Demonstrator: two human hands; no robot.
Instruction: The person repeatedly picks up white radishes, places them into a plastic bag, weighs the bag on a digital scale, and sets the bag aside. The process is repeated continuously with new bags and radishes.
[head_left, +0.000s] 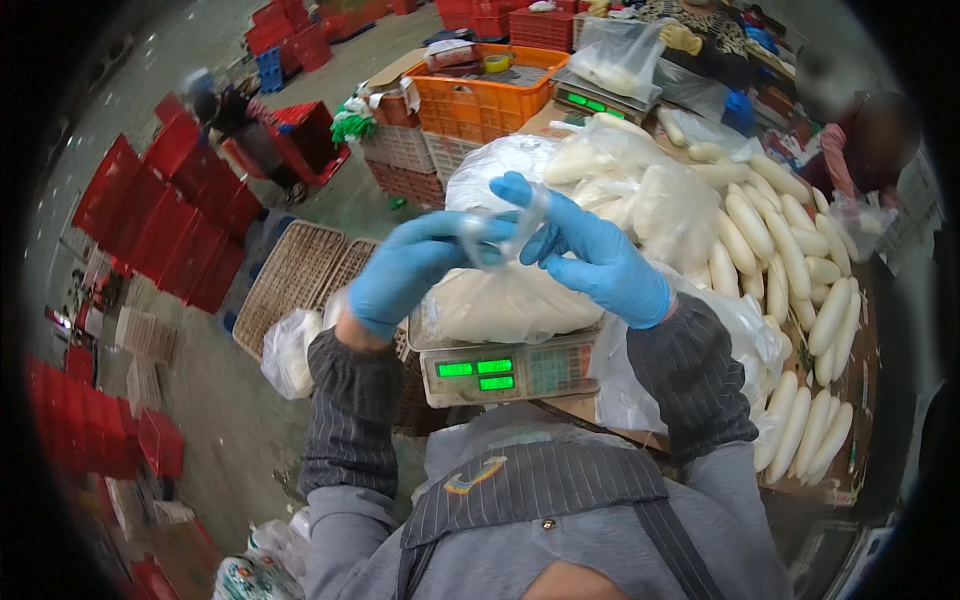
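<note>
A clear plastic bag [510, 308] with white radishes, their shapes blurred by the film, rests on the pan of a digital scale [550, 368] before me. Its twisted top rises between my hands. Blue-gloved, my left hand [415, 262] has its fingers closed around one bag handle, just above the scale. My right hand [600, 265], in a matching glove, pinches the other handle; its index finger points up to the left. The strip between the hands is smeared by motion, so whether it is knotted cannot be told.
Loose white radishes [795, 255] cover the table's right side, beside filled bags [675, 215]. A second scale [600, 100] and an orange crate [485, 100] stand beyond. Red crates [165, 235] and a wicker-like crate [290, 280] are at left. A co-worker [865, 150] is at far right.
</note>
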